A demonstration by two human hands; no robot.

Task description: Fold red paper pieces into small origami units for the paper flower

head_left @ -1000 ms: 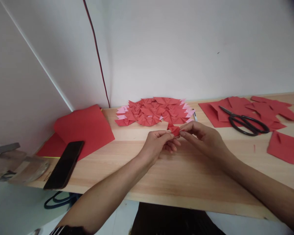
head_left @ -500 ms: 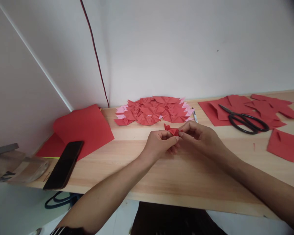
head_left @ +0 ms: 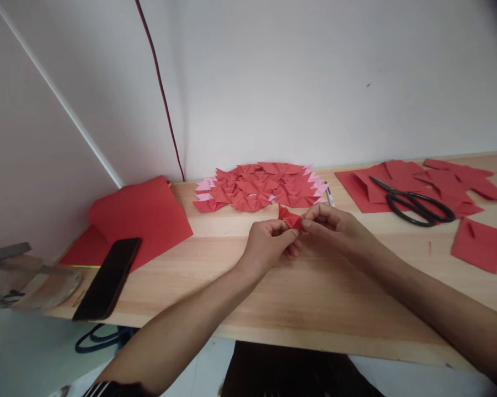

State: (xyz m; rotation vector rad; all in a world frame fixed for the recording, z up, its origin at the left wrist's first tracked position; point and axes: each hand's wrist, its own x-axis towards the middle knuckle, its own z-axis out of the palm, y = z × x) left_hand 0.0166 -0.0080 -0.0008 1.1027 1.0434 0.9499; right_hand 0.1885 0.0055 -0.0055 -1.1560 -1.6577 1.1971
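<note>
A small folded piece of red paper (head_left: 290,218) is held above the wooden table between both hands. My left hand (head_left: 271,237) pinches its near left side, thumb on top and fingers beneath. The thumb and forefinger of my right hand (head_left: 335,225) close on its right tip. One pointed flap stands up at the far left of the piece. Behind the hands lies a heap of folded red paper pieces (head_left: 256,187), with pink ones showing at both ends. My fingers hide part of the held paper.
Black-handled scissors (head_left: 417,208) rest on red paper sheets (head_left: 364,190) at the right, with cut red scraps (head_left: 475,248) nearby. A marker (head_left: 330,196) lies beside the heap. On the left are a large red sheet (head_left: 149,215), a black phone (head_left: 110,278) and a clear container (head_left: 53,286).
The folded red paper has turned slightly in my fingers, and its left flap now stands up more. Both hands stay nearly in place, the left shifting a little.
</note>
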